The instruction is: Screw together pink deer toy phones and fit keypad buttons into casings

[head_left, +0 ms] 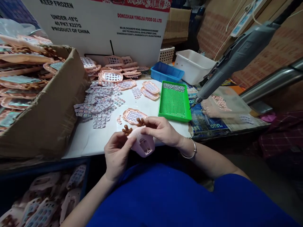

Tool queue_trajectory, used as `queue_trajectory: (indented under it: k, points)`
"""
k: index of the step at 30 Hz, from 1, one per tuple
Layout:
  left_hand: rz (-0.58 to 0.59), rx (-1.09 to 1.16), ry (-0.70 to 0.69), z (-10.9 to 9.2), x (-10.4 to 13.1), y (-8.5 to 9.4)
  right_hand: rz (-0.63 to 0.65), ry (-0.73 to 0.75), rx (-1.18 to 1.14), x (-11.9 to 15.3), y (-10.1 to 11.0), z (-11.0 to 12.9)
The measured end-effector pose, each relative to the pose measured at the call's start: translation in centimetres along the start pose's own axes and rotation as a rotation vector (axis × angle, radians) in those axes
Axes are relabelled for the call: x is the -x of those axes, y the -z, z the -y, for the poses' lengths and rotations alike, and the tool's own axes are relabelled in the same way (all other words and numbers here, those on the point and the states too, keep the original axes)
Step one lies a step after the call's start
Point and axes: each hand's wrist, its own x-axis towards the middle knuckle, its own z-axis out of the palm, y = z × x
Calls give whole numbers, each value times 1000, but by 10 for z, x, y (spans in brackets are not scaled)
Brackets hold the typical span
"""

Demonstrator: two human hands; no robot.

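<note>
Pink shell (144,143) between left hand (117,154) – right hand (161,129), both gripping

Small assembly workshop, cardboard boxes (47,116) of parts, hanging screwdriver (236,60)

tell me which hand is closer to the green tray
Right. The right hand sits just below the green tray's near edge, on the pink shell. The left hand is farther down and left, gripping the shell's other side.

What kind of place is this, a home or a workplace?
Most likely a small assembly workshop for plastic toys. Both hands hold one pink toy shell with brown antlers, a cardboard box is full of similar pink shells, and a suspended electric screwdriver hangs beside a green screw tray.
</note>
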Motion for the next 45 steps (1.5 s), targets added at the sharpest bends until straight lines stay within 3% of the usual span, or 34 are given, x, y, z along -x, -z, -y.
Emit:
queue_trajectory:
  k: [5, 12, 18, 22, 26, 34, 37, 41, 43, 45]
  points:
    - [209, -30, 112, 1, 4, -2, -15, -56, -86, 0, -2, 1]
    - [154, -78, -42, -1, 7, -2, 39, 9, -106, -1, -1, 8]
    - [218, -99, 42, 0, 8, 0, 90, 3, 31, 0, 4, 4]
    - [203, -2, 15, 5, 9, 3, 12, 128, 173, 5, -2, 7]
    - [245, -68, -38, 4, 8, 3, -22, 212, 275, 7, -4, 6]
    - [11, -105, -232, 24, 2, 12, -58, 508, 661, 11, -6, -6]
    - [-30, 5, -126, 25, 2, 6, -114, 564, 765, 13, -11, -7]
    - [82, 205, 222, 13, 0, -7, -114, 503, 791, 15, -7, -8]
    - [91, 224, 284, 8, -5, -11, -104, 455, 753, 18, -1, -11]
    - [56, 226, 253, 6, -11, -14, -95, 393, 707, 21, 3, -15]
